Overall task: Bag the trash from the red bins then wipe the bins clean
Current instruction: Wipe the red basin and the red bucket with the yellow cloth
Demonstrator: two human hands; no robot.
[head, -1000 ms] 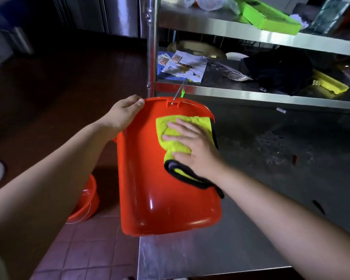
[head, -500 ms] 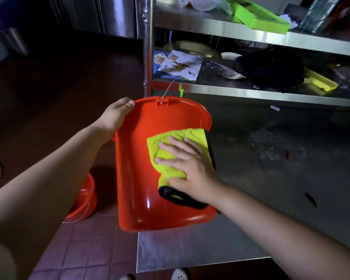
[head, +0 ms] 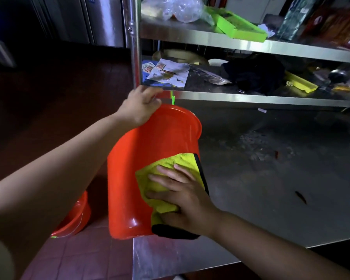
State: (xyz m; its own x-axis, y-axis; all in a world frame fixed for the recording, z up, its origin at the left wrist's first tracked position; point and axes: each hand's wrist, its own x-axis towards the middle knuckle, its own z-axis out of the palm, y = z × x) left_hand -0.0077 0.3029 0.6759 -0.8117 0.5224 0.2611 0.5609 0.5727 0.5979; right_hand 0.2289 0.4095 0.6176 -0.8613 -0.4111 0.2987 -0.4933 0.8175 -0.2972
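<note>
Glossy red plastic bin [head: 129,168], round and tapered, tilted above the steel desk [head: 251,199] edge: left hand [head: 140,106] grips its rim at 11 o'clock, right hand [head: 182,201] presses flat-fingered a fuzzy yellow cloth [head: 170,172] against its wall at 5 o'clock.

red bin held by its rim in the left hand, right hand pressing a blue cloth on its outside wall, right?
Not quite: the head view shows a yellow microfibre cloth, not blue. The left hand does hold the red plastic bin at its rim, the right hand pressing the cloth outside.

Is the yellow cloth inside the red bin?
No, the right hand presses the cloth against the outer wall of the bin.
</note>
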